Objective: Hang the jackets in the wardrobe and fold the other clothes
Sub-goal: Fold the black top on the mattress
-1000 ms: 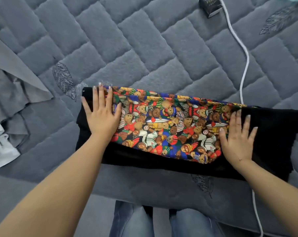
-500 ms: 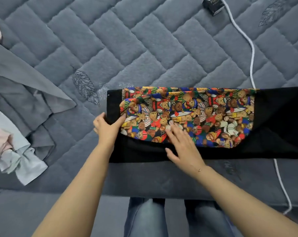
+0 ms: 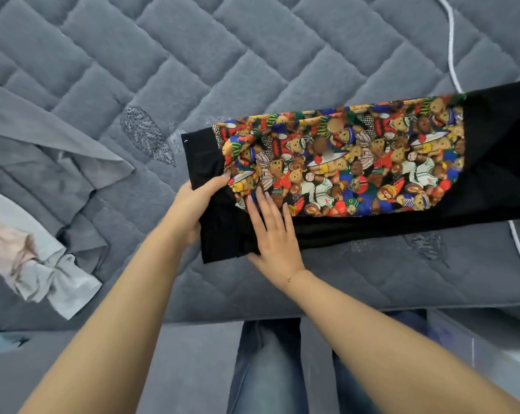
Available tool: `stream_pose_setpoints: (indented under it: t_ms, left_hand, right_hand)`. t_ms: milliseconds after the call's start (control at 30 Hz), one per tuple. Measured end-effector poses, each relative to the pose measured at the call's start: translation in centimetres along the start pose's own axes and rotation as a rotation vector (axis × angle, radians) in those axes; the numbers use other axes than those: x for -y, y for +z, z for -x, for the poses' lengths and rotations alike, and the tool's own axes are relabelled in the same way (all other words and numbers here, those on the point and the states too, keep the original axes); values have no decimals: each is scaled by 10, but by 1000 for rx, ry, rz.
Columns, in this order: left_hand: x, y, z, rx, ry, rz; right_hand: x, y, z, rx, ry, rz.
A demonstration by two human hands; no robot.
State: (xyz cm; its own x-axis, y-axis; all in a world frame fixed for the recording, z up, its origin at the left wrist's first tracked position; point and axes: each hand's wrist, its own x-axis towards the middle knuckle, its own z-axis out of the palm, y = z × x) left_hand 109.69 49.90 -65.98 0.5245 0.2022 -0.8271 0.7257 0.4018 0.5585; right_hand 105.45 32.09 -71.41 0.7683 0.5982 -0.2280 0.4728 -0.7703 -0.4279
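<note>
Head view: black fabric garment with a colourful teddy-bear print panel [image 3: 357, 162], folded into a long strip, lying on the quilted grey bed cover [image 3: 169, 55]. Long axis running from about 8 o'clock to 2 o'clock, far end passing out of view at 3 o'clock. Left hand [image 3: 193, 201] at the strip's 8 o'clock end, pinching the black edge, thumb on top beside the print. Right hand [image 3: 272, 231] just beside it toward 4 o'clock, laid flat with fingers straight, pressing black cloth, fingertips [image 3: 258, 195] reaching the print. Crumpled grey and pale clothes [image 3: 43, 186] at 9 o'clock, well apart. White cable [image 3: 451, 55] at 1 o'clock, passing behind the strip.
</note>
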Motion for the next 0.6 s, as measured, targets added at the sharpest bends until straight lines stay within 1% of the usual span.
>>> stream_pose_setpoints:
  t_ms: [67, 133, 267, 333, 433, 533, 600]
  left_hand:
    - [-12, 14, 13, -56, 153, -84]
    - [-28, 35, 27, -32, 281, -106]
    - [-61, 101, 51, 11, 331, -40]
    - [-72, 145, 59, 81, 351, -42]
    - [-80, 225, 70, 179, 389, -181]
    - [-73, 315, 75, 151, 463, -339]
    - [-61, 375, 72, 121, 513, -467]
  right_hand:
    - [-3, -10, 1, -164, 16, -258]
    - [-9, -25, 8, -293, 28, -494]
    - [-33, -78, 32, -428, 193, -955]
    - [-50, -110, 44, -502, 284, -1162]
    - [-85, -155, 62, -588, 454, -1449]
    - [-140, -187, 86, -685, 600, -1839]
    - [-184, -202, 101, -738, 668, -2035]
